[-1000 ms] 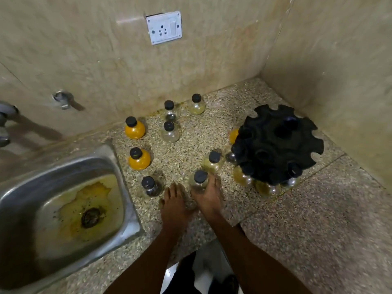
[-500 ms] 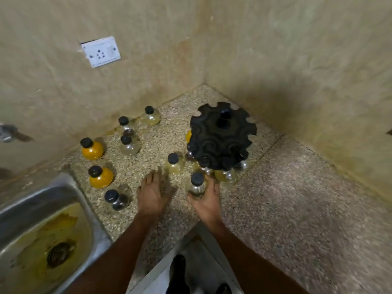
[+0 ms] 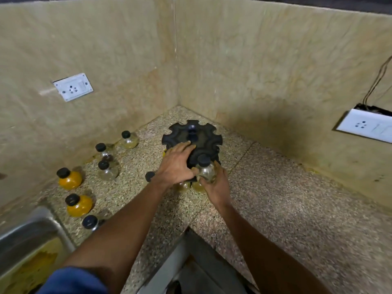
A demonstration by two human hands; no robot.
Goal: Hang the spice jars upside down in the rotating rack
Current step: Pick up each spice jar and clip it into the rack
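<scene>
Two hands now at the rack (image 3: pixel 192 137) near the surface's back corner: left hand (image 3: pixel 177 164), lifted off the surface, lies flat-fingered on it, right hand (image 3: pixel 215 184) has raised its clear jar (image 3: pixel 205 169), still cap-up, so inverting comes next.

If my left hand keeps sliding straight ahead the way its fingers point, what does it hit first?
Probably the raised hub at the middle of the black rack. Your left hand lies on the rack top, fingers aimed at the hub, though depth is hard to judge.
</scene>
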